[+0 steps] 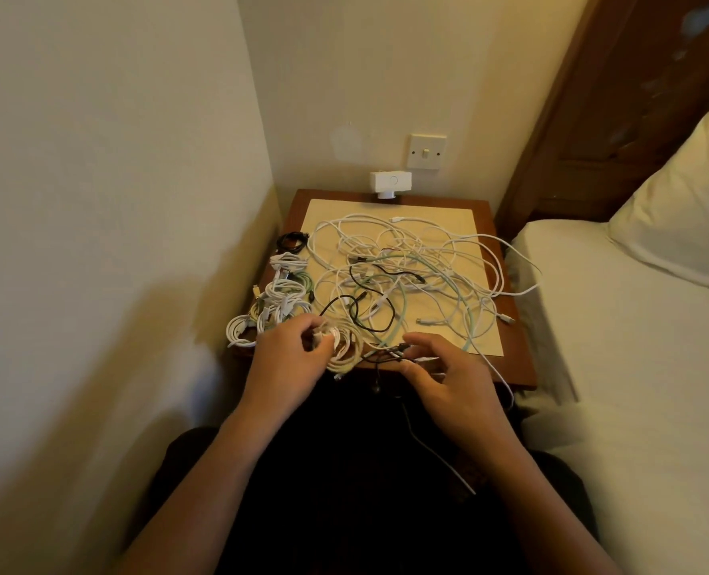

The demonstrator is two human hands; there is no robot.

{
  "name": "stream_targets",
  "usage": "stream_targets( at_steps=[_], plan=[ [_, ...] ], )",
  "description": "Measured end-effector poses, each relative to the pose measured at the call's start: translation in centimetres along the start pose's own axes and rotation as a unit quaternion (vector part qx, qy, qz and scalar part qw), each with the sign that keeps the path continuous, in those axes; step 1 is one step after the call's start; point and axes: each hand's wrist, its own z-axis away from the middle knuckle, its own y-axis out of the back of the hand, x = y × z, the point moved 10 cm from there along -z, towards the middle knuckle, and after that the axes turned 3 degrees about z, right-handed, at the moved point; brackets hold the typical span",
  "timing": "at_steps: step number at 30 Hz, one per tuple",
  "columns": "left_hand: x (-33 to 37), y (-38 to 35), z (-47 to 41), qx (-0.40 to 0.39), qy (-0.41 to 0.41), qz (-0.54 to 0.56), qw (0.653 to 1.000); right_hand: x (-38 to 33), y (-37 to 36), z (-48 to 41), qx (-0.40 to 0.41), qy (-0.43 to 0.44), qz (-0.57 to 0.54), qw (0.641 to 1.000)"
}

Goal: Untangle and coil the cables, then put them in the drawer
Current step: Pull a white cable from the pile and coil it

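The tangled cables [402,276] cover the middle of the bedside table [520,361], reaching the front and right edges. Coiled cables [282,300] line the left edge, against the wall [137,201]. An adapter [390,182] stands at the back edge. The bed [614,346] adjoins the right edge. The mat [323,211] is bare at both back corners. The left hand [286,359], gripping a coil [344,352], and the right hand [448,379] occupy the front edge.

A home bedroom: a small brown wooden bedside table [296,213] fills the corner, with a white-sheeted bed [635,388] and white pillow [684,226] right of it and a white wall switch [426,151] behind it.
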Motion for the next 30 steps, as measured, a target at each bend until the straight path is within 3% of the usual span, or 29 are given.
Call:
stream_targets(
  at_steps=[6, 10, 16, 19, 26, 30],
  plan=[
    [-5.3, -1.9, -5.1, 0.006, 0.066, -0.064, 0.996, 3.0, 4.2, -1.7, 0.066, -0.021, 0.054, 0.996],
    [-5.6, -2.8, -5.6, 0.009, 0.044, -0.116, 0.992, 4.6, 7.2, -2.1, 0.108, -0.039, 0.107, 0.988],
    [-4.7, -2.6, -5.1, -0.007, 0.029, -0.186, 0.982, 8.1, 7.2, -5.0, 0.08, -0.098, 0.279, 0.952],
    [-4.1, -1.7, -4.4, -0.009, 0.031, -0.188, 0.982, 8.3, 6.7, -6.1, 0.073, -0.075, 0.323, 0.94],
    [0.6, 1.2, -3.9, 0.023, -0.032, -0.158, 0.987, 5.4, 13.1, -6.9, 0.162, -0.094, 0.153, 0.97],
    [6.1, 2.2, -3.5, 0.022, -0.095, -0.094, 0.991, -1.0, 19.4, -5.9, 0.234, -0.014, 0.081, 0.969]
  ],
)
